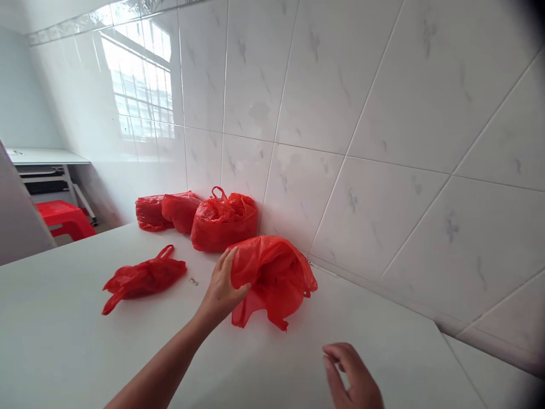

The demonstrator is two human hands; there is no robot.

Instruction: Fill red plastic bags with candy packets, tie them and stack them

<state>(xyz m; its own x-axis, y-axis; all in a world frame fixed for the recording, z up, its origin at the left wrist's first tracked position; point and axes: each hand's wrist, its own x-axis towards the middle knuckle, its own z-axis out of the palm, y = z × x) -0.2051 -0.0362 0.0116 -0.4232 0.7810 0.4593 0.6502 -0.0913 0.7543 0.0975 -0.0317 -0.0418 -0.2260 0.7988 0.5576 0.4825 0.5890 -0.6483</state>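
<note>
My left hand [222, 287] holds the left side of a loose, crumpled red plastic bag [281, 278], with the thumb in front and the fingers along its upper edge. The bag's wide mouth faces me and its ragged lower edge hangs over the white tabletop [238, 363]. Lower right, my right hand [351, 375] is apart from the bag, its fingers curled, with a small gap between thumb and fingertips and nothing visible in them. Left of my left hand lies a flattened red plastic bag [145, 277] with its handles stretched out.
Against the tiled wall [315, 102] stands a full red bag [225, 224] with a loop handle. More red bundles [149, 213] sit to its left. A small pale scrap [193, 281] lies on the table. Beyond the table's left edge is a red stool [63, 216].
</note>
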